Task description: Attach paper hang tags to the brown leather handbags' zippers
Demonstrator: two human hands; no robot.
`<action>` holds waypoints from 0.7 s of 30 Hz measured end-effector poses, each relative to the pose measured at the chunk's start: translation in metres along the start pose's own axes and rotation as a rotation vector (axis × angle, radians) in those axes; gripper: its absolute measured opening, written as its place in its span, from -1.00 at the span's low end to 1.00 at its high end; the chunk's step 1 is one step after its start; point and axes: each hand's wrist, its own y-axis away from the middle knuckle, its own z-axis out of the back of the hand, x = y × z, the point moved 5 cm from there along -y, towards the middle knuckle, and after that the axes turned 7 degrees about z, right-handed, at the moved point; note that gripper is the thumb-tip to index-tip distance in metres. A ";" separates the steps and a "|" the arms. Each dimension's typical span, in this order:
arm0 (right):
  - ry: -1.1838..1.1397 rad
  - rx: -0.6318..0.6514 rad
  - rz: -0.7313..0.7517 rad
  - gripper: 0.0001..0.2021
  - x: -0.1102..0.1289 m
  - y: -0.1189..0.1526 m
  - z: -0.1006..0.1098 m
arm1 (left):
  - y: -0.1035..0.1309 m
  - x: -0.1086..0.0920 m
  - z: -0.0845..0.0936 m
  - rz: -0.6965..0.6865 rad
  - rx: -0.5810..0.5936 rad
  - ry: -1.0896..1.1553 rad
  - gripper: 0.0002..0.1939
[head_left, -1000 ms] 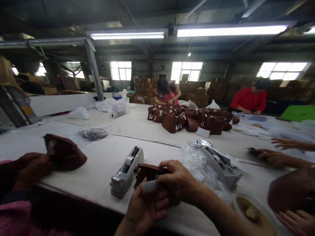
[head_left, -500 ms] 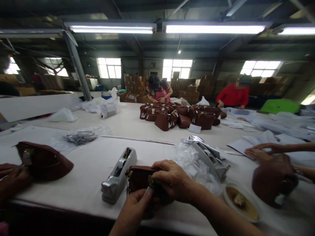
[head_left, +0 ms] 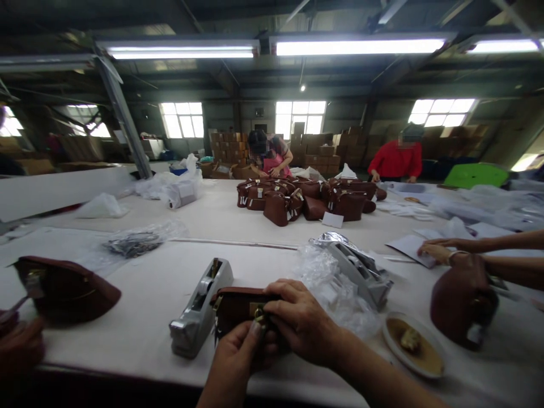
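A small dark brown bag [head_left: 233,311] with a zip along its top stands at the table's front, between my two hands. My left hand [head_left: 242,351] pinches at a small brass-coloured metal fitting [head_left: 258,313] on the bag's front, thumb uppermost. Over the bag's right side curls my right hand [head_left: 300,320], holding the body; its fingertips lie close to the fitting. Part of the bag's front and base is hidden behind both hands. Just left of the bag, a grey tape dispenser [head_left: 199,311] rests on the table.
A second tape dispenser [head_left: 361,272] stands among crumpled clear plastic [head_left: 323,283]. A dish of brown paste [head_left: 412,345] sits right of my forearm. Co-workers' hands handle brown bags [head_left: 68,292] at left and papers [head_left: 410,249] at right. Many brown bags [head_left: 276,207] crowd the far table.
The view has shifted slightly. The brass-coloured fitting shows more clearly between my fingers now. Both my hands stay on the bag. At left, a co-worker's hand has moved down, away from the bag there.
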 end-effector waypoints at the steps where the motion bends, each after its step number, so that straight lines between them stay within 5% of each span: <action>1: -0.001 -0.002 -0.004 -0.80 -0.001 0.000 -0.001 | 0.001 0.001 -0.002 -0.003 -0.010 0.044 -0.52; 7: 0.003 -0.049 -0.028 -0.80 -0.001 0.003 -0.002 | 0.007 0.008 -0.008 0.033 -0.077 0.265 -0.55; 21: 0.152 -0.016 -0.103 -0.88 0.001 0.016 -0.013 | 0.009 0.007 -0.012 0.062 -0.072 0.204 -0.53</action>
